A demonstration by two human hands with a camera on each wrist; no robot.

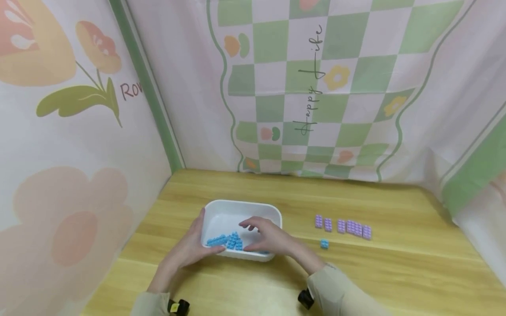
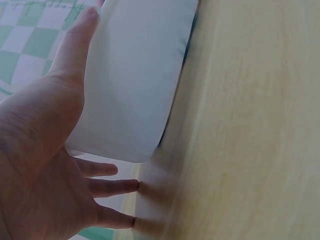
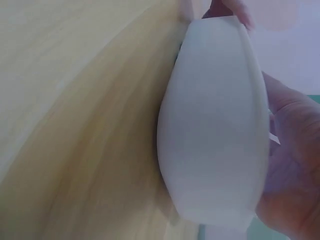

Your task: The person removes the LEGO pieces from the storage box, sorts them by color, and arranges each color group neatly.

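Observation:
A white plastic tub [image 1: 272,213] stands on the table with several light-blue building bricks [image 1: 234,241] inside, gathered toward its near side. My left hand [image 1: 190,245] rests against the tub's left end, thumb along the near rim. In the left wrist view, the other fingers of the left hand [image 2: 60,175] stretch out straight and spread beside the tub's corner. Over the tub's right part reaches my right hand [image 1: 269,237], its fingers loosely bent above the bricks with nothing visible between them. In the right wrist view, the tub's wall [image 3: 215,120] hides its fingertips.
Right of the tub, several purple bricks [image 1: 354,228] lie in a rough row on the wooden table [image 1: 415,263]. One small blue brick [image 1: 324,244] sits in front of them. A checkered curtain [image 1: 308,109] hangs behind the table's far edge.

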